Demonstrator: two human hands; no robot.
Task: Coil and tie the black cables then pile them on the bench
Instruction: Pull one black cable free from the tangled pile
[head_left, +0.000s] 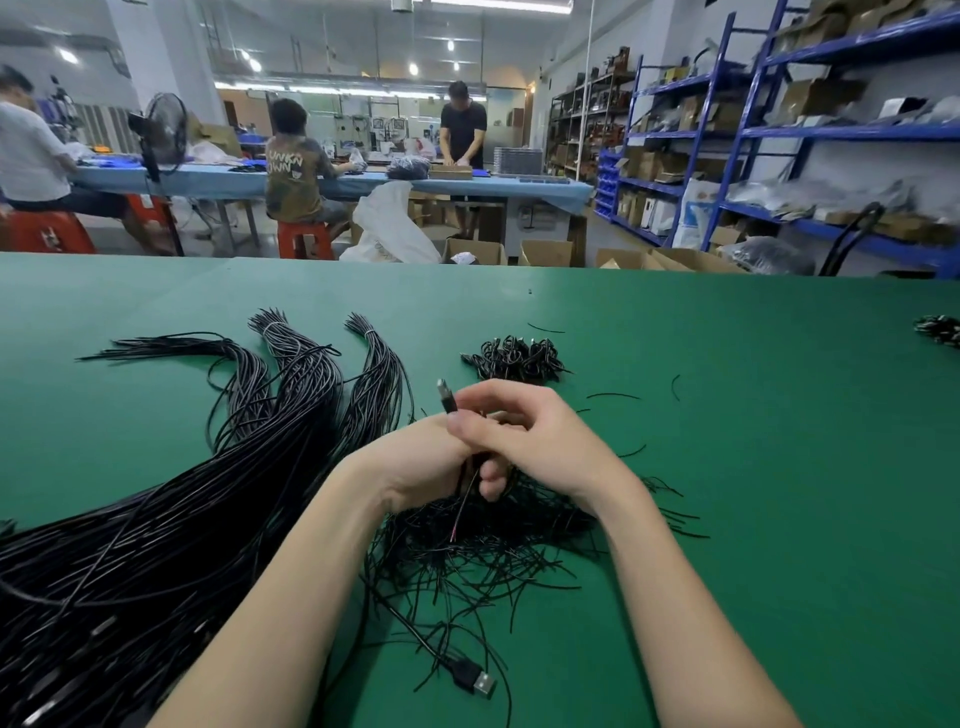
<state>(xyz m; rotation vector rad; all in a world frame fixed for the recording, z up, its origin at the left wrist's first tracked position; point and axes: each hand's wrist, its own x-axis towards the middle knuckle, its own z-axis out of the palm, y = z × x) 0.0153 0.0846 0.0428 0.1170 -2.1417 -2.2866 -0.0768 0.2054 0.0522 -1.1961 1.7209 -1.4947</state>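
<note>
on the left of the green desk (727, 415) lies a thick mass of long black cables (130, 561), fanning up into three bundles (291, 358), two of them bound near their tips with pale ties. just right of these, the left hand (415, 457) comes in from below with its fingers curled round a black cable (465, 475) held at the middle of the desk, whose usb plug (445, 395) sticks up above the knuckles. the right hand (530, 436) lies over the left, touching it, its fingers bent and pinching the same cable just below the plug. under both hands spreads a loose tangle of short black ties (483, 545), and nearer the front edge a second usb plug (475, 678) rests flat on the desk. beyond the hands, toward the far side, sits a small pile of coiled cables (514, 358). at the far right edge of the desk another dark heap (940, 330) shows only in part.
</note>
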